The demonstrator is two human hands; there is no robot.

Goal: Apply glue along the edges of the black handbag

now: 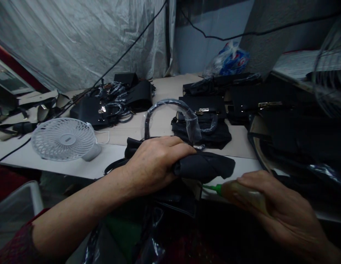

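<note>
My left hand (156,161) is closed over a black handbag (206,167), gripping its dark material near the table's front edge. An arched handle (170,102) in clear plastic wrap rises behind my knuckles. In my right hand (280,209) is a squeeze bottle (244,196) of yellowish liquid with a green nozzle. The bottle lies nearly level, and its tip points left at the bag's edge, just below the folded black material. Whether the tip touches the bag I cannot tell. The lower part of the bag is lost in shadow.
A white fan (64,139) stands at the table's left front. Several black handbags (200,110) lie further back and to the right, and more (90,110) at the back left. A plastic bag with blue contents (233,60) sits at the back. Dark cables cross overhead.
</note>
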